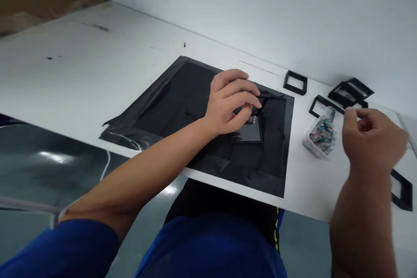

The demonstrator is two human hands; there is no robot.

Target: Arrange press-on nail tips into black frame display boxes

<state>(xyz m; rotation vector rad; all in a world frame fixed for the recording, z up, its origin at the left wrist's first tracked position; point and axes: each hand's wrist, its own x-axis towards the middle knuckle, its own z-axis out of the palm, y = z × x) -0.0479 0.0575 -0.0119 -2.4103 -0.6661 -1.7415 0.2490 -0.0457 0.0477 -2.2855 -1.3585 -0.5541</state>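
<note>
My left hand [230, 102] hovers over the black mat [176, 95], its fingers bent and apart, with nothing visible in them. Partly hidden beneath it lies a black frame with a grey, glassy panel [249, 132]. A small pinkish item [252, 119] shows on the panel by the thumb; its kind is unclear. My right hand [374, 137] is raised at the right with thumb and forefinger pinched together. Whatever they hold, if anything, cannot be made out. Just left of that hand stands a clear plastic tub [315, 147] filled with small bluish and pinkish pieces.
Several black frames lie on the white table [78, 74]: a single one [295, 82] near the wall, a small pile [350, 91] behind the tub, and another [401, 190] at the far right. A white cable [106, 166] hangs at the front edge.
</note>
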